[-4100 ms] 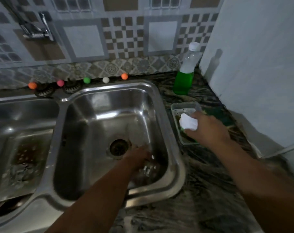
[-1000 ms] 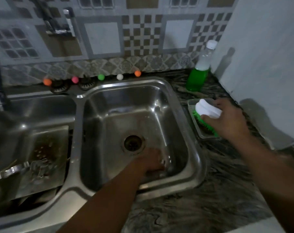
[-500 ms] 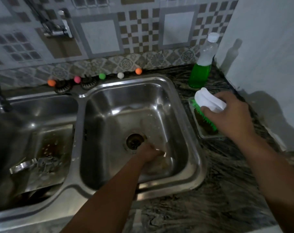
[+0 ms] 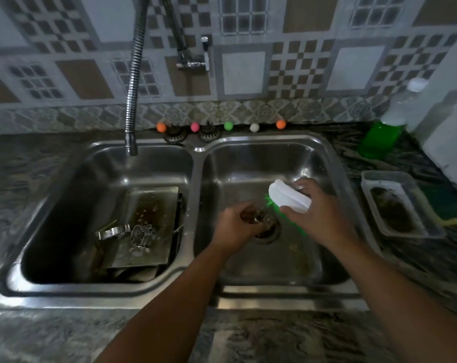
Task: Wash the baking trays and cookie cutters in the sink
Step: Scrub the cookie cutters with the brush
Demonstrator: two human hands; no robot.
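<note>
My left hand (image 4: 235, 226) holds a small metal cookie cutter (image 4: 258, 217) over the drain of the right sink basin (image 4: 269, 258). My right hand (image 4: 319, 216) grips a white scrub brush (image 4: 287, 199) with green bristles, its bristles against the cutter. In the left sink basin (image 4: 65, 200) lies a stack of metal baking trays (image 4: 149, 226). On the top tray rest two more cookie cutters, one ring-shaped (image 4: 115, 230) and one figure-shaped (image 4: 141, 235).
A flexible metal faucet hose (image 4: 133, 100) hangs over the left basin. A bottle of green dish soap (image 4: 384, 134) stands at the back right. A clear plastic dish (image 4: 400, 208) and a green sponge (image 4: 444, 203) sit on the marble counter right of the sink. Several coloured balls (image 4: 228, 126) line the backsplash.
My right hand lifted the brush out of the plastic dish and carried it left into the right basin. My left hand raised the cutter from the basin floor to meet it.
</note>
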